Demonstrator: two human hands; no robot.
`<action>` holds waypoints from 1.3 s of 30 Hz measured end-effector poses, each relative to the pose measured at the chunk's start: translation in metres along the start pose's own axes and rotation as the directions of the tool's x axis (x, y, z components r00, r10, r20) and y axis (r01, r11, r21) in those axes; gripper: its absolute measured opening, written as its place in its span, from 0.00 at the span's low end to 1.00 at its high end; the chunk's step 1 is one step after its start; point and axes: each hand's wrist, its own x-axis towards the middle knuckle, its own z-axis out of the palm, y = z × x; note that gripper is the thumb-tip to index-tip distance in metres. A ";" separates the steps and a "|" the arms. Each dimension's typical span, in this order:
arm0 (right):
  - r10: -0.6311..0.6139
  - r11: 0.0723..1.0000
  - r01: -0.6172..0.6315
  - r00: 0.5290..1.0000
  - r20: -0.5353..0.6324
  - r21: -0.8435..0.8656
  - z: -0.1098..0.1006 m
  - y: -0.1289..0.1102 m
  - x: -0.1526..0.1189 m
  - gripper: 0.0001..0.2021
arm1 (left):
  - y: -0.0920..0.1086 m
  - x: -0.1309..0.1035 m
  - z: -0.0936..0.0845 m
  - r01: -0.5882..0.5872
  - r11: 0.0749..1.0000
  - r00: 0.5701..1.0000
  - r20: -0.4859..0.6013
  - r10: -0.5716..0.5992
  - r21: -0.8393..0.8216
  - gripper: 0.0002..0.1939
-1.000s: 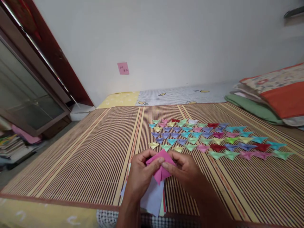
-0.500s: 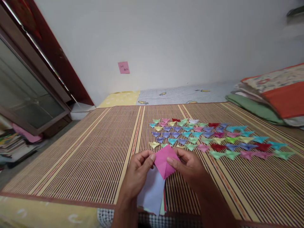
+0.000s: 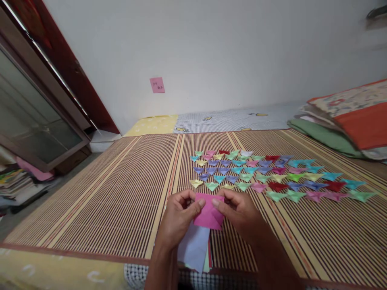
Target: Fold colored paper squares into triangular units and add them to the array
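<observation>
A folded square of pink paper (image 3: 208, 215) is held up between both hands, its top edge roughly level. My left hand (image 3: 179, 215) pinches its upper left corner, thumb on the near face. On the other side my right hand (image 3: 240, 211) grips the upper right corner in the same way. Fingers behind the sheet are hidden. Below it lie pale blue paper sheets (image 3: 193, 247), with green and red edges showing underneath. Just beyond the hands, several rows of small folded paper boats (image 3: 248, 177) in many colours are spread out.
A striped bamboo mat (image 3: 121, 193) covers the bed. Folded bedding (image 3: 347, 125) is stacked at the far right. On the white wall a pink note (image 3: 157, 85) is stuck. At the left are a glass-panelled cabinet door (image 3: 39, 104) and a pile of books (image 3: 18, 181).
The pink paper has turned from a diamond, corner up, to a square with its edge up. My left thumb has shifted further onto it. The boats have stayed put.
</observation>
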 end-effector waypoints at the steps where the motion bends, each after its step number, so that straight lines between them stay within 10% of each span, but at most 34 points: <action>1: 0.007 1.000 -0.006 1.000 -0.022 0.031 -0.001 0.000 0.000 0.14 | 0.000 0.000 -0.001 0.003 1.000 1.000 0.020 -0.003 0.002 0.15; 6: 0.035 0.991 -0.013 0.987 -0.154 0.136 -0.006 0.002 0.000 0.15 | 0.000 -0.002 -0.001 0.000 0.997 0.996 0.093 -0.007 0.077 0.13; 11: 0.013 0.958 0.106 0.912 -0.410 0.266 -0.012 0.017 0.007 0.14 | -0.003 0.003 -0.003 -0.140 0.986 0.982 -0.137 0.127 -0.091 0.13; 20: 0.083 0.879 0.000 0.985 -0.151 0.477 0.032 0.015 0.011 0.16 | -0.009 0.008 0.029 -0.235 0.856 0.922 -0.384 0.047 -0.460 0.17; 36: -0.148 0.952 0.096 0.976 -0.162 -0.292 -0.008 0.003 0.002 0.07 | -0.005 0.006 0.005 -0.192 0.957 0.968 -0.121 0.221 0.216 0.08; 39: -0.213 0.947 0.157 0.960 -0.180 -0.280 -0.002 0.000 0.003 0.07 | -0.005 0.006 0.008 -0.124 0.982 0.978 -0.151 0.146 0.145 0.07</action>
